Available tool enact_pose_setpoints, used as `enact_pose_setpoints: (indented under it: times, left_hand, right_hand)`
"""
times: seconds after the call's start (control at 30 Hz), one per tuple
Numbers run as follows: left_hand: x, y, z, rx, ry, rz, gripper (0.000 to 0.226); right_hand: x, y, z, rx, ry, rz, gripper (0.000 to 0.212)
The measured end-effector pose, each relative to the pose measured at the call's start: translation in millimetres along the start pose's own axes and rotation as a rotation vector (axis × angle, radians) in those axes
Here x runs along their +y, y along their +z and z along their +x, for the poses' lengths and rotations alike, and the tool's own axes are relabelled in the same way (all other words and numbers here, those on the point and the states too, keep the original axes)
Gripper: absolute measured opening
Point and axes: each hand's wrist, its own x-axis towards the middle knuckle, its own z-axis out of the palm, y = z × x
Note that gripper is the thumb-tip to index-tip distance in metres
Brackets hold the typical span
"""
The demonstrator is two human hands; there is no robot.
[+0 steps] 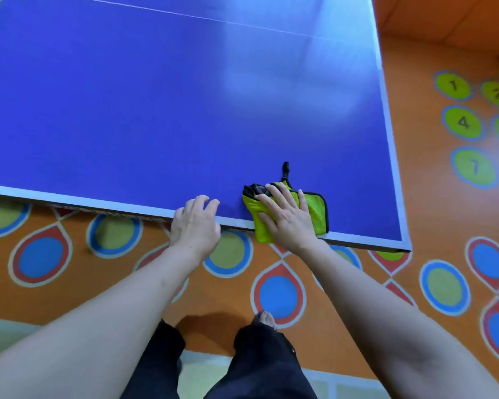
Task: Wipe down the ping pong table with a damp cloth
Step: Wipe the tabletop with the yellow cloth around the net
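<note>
We look down on one wide blue ping pong worktop [156,110] with a white border line along its near and right edges and a thin white line crossing the far part; a pale sheen lies on the surface toward the right. Beneath and around it runs an orange patterned floor [432,197] painted with blue, red and yellow-green rings and drops, and at the right we count four green numbered circles [463,122] whose digits read 1, 2, 4 and 7, with parts of others cut off by the frame edge.

There is one cloth: a folded lime-green microfibre cloth with dark edging [314,210]. It sits at the near edge of the worktop, toward the right corner, its near end hanging slightly over the border. Its long axis runs roughly from the near edge away from us, tilted a little to the left, and a small black hanging loop [285,169] points from its far end toward the middle of the worktop.

We see two bare hands. The right hand [288,217] lies flat on the cloth, fingers straight and spread, pressing it down. The left hand [195,223] rests just beside it on the worktop's near edge, fingers loosely curled with the tips on the blue surface, holding nothing. Below, two legs in dark trousers [257,364] and one bare foot [267,319] stand on the floor
</note>
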Motion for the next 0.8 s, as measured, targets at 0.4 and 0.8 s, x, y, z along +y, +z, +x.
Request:
enact_pose_setpoints:
  times: [0.4, 0.8]
  left_hand:
    - [214, 28, -7, 0.013, 0.272, 0.018, 0.043]
    - [137, 7, -7, 0.063, 0.043, 0.054, 0.043]
  right_hand:
    - [181, -39, -127, 0.016, 0.485, 0.128, 0.046]
    - [114, -36, -71, -0.083, 0.328, 0.085, 0.05]
